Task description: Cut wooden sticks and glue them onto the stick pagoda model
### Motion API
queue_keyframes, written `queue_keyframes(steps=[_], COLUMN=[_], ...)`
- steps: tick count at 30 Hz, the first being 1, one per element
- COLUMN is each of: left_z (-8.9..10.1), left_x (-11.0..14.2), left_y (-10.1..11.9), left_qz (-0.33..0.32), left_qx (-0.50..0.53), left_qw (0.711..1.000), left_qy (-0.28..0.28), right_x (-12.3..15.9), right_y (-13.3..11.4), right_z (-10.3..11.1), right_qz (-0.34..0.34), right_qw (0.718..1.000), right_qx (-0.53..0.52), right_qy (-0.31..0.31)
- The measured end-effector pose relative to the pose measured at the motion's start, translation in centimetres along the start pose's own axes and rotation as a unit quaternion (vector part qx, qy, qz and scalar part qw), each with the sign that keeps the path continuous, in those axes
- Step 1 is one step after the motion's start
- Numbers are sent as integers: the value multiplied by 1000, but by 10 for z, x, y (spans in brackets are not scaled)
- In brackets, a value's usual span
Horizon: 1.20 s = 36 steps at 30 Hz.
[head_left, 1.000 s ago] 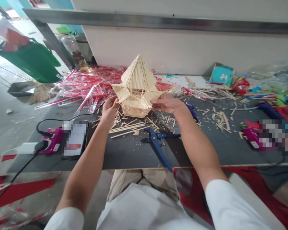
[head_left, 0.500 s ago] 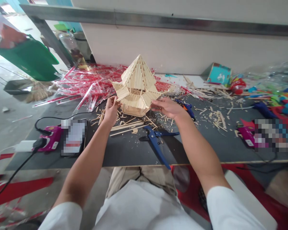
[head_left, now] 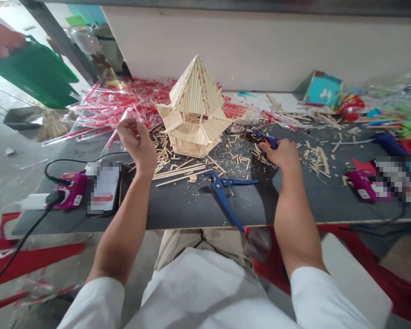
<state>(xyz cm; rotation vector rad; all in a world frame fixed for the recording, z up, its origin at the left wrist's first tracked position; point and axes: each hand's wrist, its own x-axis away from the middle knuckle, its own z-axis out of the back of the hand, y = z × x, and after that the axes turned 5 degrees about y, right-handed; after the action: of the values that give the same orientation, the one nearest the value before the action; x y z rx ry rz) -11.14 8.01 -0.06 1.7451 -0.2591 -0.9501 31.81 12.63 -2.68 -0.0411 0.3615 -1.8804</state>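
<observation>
The model pavilion [head_left: 196, 107], built of thin wooden sticks with a pointed roof, stands upright on the dark table, touched by neither hand. My left hand [head_left: 137, 144] is raised to its left, over the edge of the plastic wrappers. Its fingers are curled together, and anything between them is too small to make out. To the right of the pavilion, my right hand [head_left: 283, 156] closes round the handle end of a blue glue gun [head_left: 264, 138] lying on the table. Blue cutters [head_left: 223, 192] lie with handles spread near the front edge.
Cut sticks [head_left: 181, 173] and crumbs lie around the pavilion. Red-and-clear plastic wrappers [head_left: 102, 107] heap at the back left. A phone [head_left: 104, 189] and a magenta power strip [head_left: 70, 191] with cords lie at left. A turquoise box [head_left: 324, 90] stands at the back right.
Both hands have let go of the pavilion, which stays on the table. My left hand has moved left and up; my right hand has moved right to the glue gun. The view has tilted down slightly.
</observation>
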Motion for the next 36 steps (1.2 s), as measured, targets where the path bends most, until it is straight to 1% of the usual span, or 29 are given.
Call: queue_keyframes(steps=[1,2,3,4,5,6,7,9,11,12,13,15,18,21,24,26,27,30,32,34,36], left_z=[2,4,6,8,9,11,13,15,15,15,14,13,10,8,5,3,3,3,3,2,0], left_x=[5,11,17,24,30,35,39,40,37,34,32,28,28,30,30,31,32,38,45,51,54], left_y=[7,15,22,30,38,45,52,61,62,60,57,48,36,29,26,25,25,30,35,40,43], left_qz=[-50,-83,-111,-139,-158,-175,-189,-201,-198,-187,-171,-135,-103,-111,-129,-125,-121,-114,-122,-148,-172], left_qx=[4,0,-14,-33,-54,-82,-116,-190,-249,-267,-277,-272,-251,-247,-242,-233,-230,-239,-262,-308,-362], left_qw=[998,996,994,990,983,971,949,885,813,785,765,744,739,734,727,731,737,761,767,756,738], left_qy=[31,30,11,-18,-75,-144,-224,-374,-487,-526,-556,-595,-617,-622,-630,-630,-624,-592,-572,-558,-543], right_x=[0,-1,-1,-2,-4,-5,-6,-7,-4,-2,1,7,17,36,71,102,118,159,179,191,197], right_y=[-2,-5,-6,-7,-7,-6,-4,-2,-2,-3,-4,-8,-16,-26,-35,-38,-38,-32,-26,-22,-20], right_z=[-3,-6,-10,-13,-16,-18,-20,-20,-17,-15,-11,-3,11,27,42,50,53,54,50,45,39], right_qz=[5,6,6,5,3,1,1,4,3,2,0,0,12,66,149,201,216,247,267,292,307], right_qw=[1000,1000,1000,1000,1000,1000,1000,1000,1000,1000,1000,999,998,994,981,967,961,951,945,939,937], right_qx=[10,14,15,11,5,-3,-10,-16,-5,6,17,30,3,-61,-119,-153,-170,-182,-156,-122,-95], right_qy=[-1,1,6,13,18,19,19,16,12,13,18,34,55,55,43,34,23,-47,-105,-137,-133])
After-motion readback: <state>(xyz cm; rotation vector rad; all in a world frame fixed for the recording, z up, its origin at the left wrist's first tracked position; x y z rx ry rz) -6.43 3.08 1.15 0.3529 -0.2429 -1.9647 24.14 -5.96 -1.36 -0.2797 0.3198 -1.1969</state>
